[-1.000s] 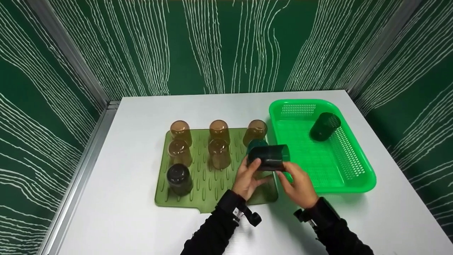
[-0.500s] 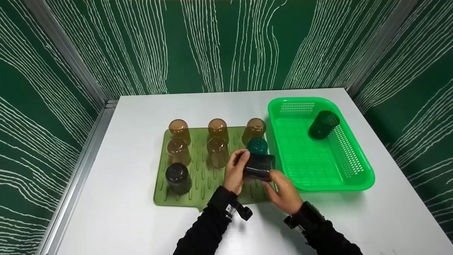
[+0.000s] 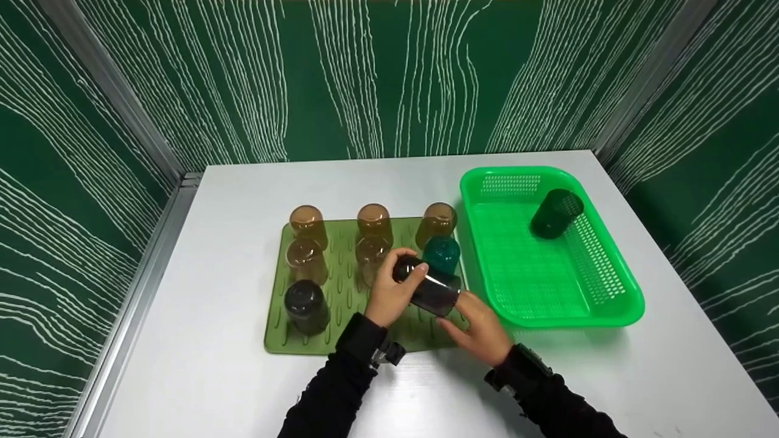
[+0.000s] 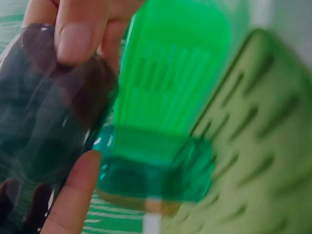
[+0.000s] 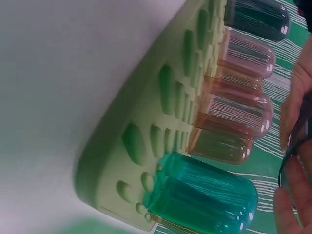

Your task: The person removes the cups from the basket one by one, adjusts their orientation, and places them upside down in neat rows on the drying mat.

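My left hand grips a dark grey, see-through cup round its base end, thumb on top. The cup lies tilted above the green drying mat, its mouth toward the lower right. At that rim, my right hand holds on with its fingertips. Just behind the held cup, a teal cup stands upside down on the mat. In the left wrist view, one finger lies along the dark cup's side. The right wrist view catches only part of the cup at its right edge.
Several amber and brownish cups stand upside down in rows on the mat, with another dark cup at its front left. To the right, a bright green basket holds one dark cup leaning against its wall.
The held cup has moved left and toward me, and its mouth now dips to the lower right. Both hands moved with it, uncovering the teal cup behind.
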`<state>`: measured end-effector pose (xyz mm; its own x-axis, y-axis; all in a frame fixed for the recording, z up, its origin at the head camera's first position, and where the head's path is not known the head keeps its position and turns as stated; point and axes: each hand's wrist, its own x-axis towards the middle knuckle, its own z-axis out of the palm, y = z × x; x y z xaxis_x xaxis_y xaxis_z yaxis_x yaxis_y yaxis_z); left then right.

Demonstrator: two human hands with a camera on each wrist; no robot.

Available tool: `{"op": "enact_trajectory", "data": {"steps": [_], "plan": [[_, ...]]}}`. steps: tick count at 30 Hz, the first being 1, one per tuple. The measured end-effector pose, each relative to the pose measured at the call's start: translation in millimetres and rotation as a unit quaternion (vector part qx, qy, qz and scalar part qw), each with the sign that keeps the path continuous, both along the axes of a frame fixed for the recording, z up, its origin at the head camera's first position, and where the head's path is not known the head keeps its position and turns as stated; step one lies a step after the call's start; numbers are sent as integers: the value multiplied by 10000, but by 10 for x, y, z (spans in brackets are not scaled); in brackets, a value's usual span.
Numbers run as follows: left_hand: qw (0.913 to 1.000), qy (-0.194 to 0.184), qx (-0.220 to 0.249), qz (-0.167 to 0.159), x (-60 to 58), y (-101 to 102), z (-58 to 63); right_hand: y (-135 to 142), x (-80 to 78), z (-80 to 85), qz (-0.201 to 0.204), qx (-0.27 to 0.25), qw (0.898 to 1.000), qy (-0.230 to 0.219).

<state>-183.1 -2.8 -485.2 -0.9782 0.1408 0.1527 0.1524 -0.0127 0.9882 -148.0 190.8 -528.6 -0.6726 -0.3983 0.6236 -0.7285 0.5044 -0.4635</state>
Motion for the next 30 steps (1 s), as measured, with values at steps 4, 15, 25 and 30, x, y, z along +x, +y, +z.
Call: {"op": "enact_trajectory", "data": {"steps": [4,15,25,30], "plan": [[9951,275,-952,46,35,-104,98,-9,-4,-34,-189,291,9994,-44],[9071,1544,-3878,534,202,-205,153,34,47,-131,-638,1493,9803,-1123],[8428,1758,-4992,980,287,-268,-99,87,158,-258,-580,2419,9393,-2363],[8394,1864,-4992,1071,285,-303,-183,101,198,-257,-420,2720,9187,-2832]]}}
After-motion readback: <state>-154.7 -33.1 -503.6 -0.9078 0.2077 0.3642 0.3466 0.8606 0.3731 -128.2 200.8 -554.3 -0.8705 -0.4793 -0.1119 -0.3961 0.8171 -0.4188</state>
